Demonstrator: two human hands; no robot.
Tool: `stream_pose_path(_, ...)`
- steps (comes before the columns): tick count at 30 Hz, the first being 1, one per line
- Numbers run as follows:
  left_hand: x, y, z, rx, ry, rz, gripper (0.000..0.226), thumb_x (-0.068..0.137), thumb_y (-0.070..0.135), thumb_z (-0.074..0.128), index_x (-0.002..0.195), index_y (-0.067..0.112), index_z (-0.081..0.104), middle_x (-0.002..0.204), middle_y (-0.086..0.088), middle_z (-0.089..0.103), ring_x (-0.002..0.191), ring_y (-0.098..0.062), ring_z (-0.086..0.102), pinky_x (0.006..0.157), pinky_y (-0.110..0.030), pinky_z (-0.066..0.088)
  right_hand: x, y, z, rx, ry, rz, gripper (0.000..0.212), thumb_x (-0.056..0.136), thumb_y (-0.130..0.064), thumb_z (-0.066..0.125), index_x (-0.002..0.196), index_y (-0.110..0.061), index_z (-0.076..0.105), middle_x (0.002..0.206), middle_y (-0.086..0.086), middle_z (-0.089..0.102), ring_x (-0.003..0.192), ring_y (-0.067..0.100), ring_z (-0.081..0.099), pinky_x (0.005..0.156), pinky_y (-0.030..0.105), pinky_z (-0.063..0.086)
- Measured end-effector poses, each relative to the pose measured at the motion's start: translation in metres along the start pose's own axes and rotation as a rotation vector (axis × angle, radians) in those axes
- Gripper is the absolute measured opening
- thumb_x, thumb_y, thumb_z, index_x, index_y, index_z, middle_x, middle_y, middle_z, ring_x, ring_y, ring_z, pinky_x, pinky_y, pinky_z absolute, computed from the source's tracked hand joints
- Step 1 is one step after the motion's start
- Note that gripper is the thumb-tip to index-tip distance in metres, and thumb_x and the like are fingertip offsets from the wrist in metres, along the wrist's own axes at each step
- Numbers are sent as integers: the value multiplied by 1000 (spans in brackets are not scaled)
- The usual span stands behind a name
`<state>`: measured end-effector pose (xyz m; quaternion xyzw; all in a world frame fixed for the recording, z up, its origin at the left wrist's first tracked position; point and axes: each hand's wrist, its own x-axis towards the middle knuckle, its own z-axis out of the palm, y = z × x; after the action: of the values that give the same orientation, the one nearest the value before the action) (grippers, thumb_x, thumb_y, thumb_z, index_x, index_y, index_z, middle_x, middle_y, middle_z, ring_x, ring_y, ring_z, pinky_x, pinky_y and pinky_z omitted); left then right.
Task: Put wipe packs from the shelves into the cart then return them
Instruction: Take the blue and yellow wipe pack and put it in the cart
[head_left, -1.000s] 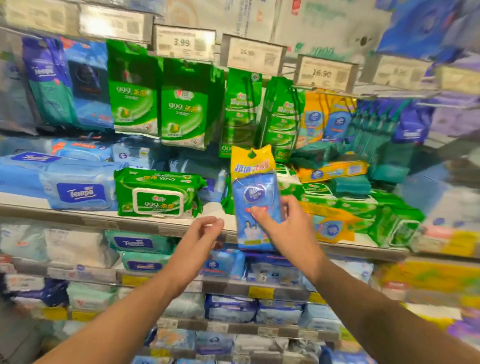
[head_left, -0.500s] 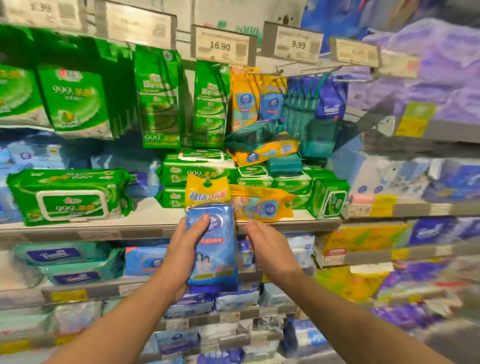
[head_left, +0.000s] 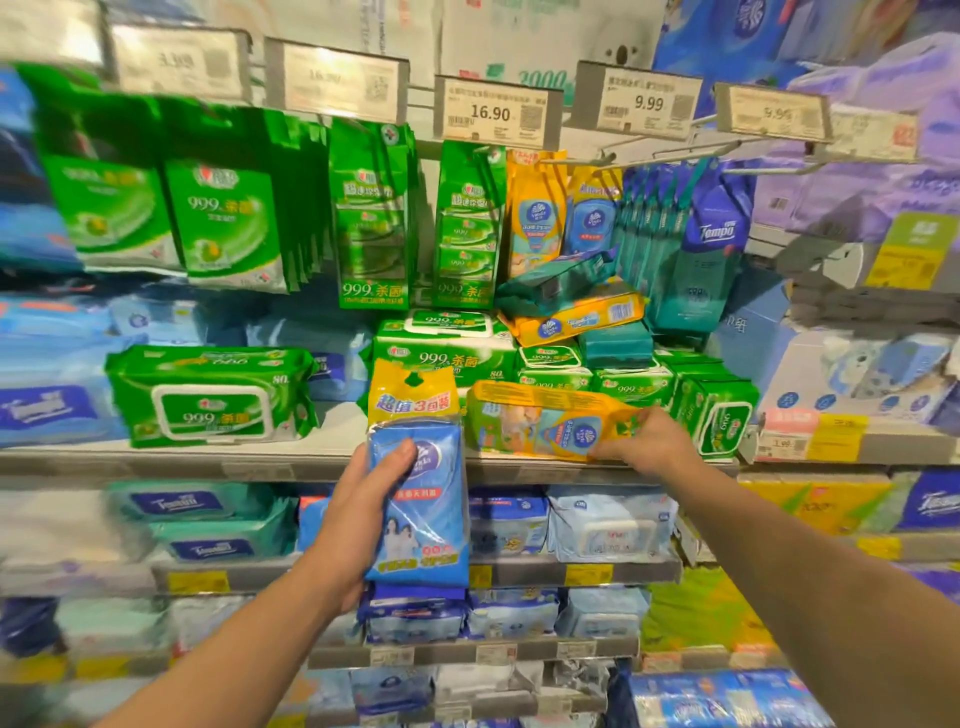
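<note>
My left hand (head_left: 358, 514) grips a blue wipe pack with a yellow header (head_left: 423, 499), held upright in front of the shelf edge. My right hand (head_left: 649, 441) pinches the right end of an orange-yellow wipe pack (head_left: 540, 418) that lies flat on the grey shelf (head_left: 332, 439). No cart shows in this view.
Green wipe packs (head_left: 208, 395) lie on the same shelf, with more stacked behind (head_left: 447, 348). Other packs hang from hooks above (head_left: 467, 223) under price tags (head_left: 496, 111). Blue and white packs (head_left: 608, 525) fill the lower shelves.
The blue pack passed from my right hand to my left hand. My right hand then reached right and took hold of the orange-yellow pack on the shelf. The view shifted right.
</note>
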<state>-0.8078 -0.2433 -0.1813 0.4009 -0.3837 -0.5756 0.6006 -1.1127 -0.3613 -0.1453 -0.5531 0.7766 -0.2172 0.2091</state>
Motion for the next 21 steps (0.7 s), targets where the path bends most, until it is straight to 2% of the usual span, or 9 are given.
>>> stream_pose_path(3, -2, 3, -7, 13, 20, 16, 45, 85, 41, 62, 127, 25, 61, 119, -10, 72, 106, -35, 70, 93, -59, 54, 12, 4, 11, 58, -40, 0, 86, 26, -64, 85, 96, -23, 56, 103, 1, 67, 99, 26, 63, 89, 43, 55)
stream_pose_path(5, -3, 5, -11, 22, 34, 22, 42, 88, 41, 61, 127, 26, 61, 119, -9, 73, 105, -32, 71, 91, -54, 56, 9, 0, 17, 66, -39, -44, 78, 36, -60, 89, 97, -23, 58, 100, 0, 68, 96, 24, 63, 87, 40, 54)
stream_pose_path(7, -3, 7, -12, 29, 40, 24, 35, 92, 37, 58, 126, 27, 61, 116, -5, 74, 101, -27, 73, 80, -46, 61, 2, -7, 19, 103, -34, -94, 61, 55, -43, 92, 101, -20, 58, 99, 0, 68, 95, 23, 63, 84, 37, 53)
stream_pose_path(9, -4, 9, -12, 37, 46, 30, 29, 96, 34, 57, 124, 29, 61, 113, -2, 75, 97, -21, 74, 71, -37, 63, -1, -10, 21, 138, -42, -146, 53, 60, -37, 92, 101, -23, 61, 100, 0, 71, 93, 22, 66, 87, 40, 54)
stream_pose_path(13, -3, 12, -16, 39, 53, 33, 40, 90, 39, 61, 128, 27, 61, 120, -7, 73, 105, -30, 71, 88, -49, 58, -1, -13, 16, 237, -81, -206, 54, 60, -29, 94, 102, -21, 62, 99, -2, 72, 91, 20, 68, 87, 42, 56)
stream_pose_path(15, -2, 14, -18, 24, 68, 37, 43, 86, 40, 62, 127, 28, 61, 118, -7, 73, 105, -31, 72, 86, -49, 59, -2, -19, 9, 341, -117, -216, 55, 60, -22, 95, 104, -20, 62, 98, -3, 72, 90, 18, 68, 83, 36, 55)
stream_pose_path(18, 0, 16, -22, -2, 97, 22, 43, 86, 40, 63, 127, 26, 62, 117, -11, 73, 102, -35, 72, 83, -50, 59, -5, -32, 1, 508, -177, -229, 38, 65, -13, 91, 95, -19, 70, 96, 0, 75, 86, 15, 70, 70, 27, 53)
stream_pose_path(21, 0, 15, -25, -9, 120, 16, 41, 88, 40, 63, 126, 24, 63, 117, -12, 73, 102, -36, 72, 85, -50, 58, -3, -50, 1, 758, -165, -171, 28, 71, -10, 86, 93, -16, 70, 98, 6, 77, 84, 21, 71, 74, 34, 56)
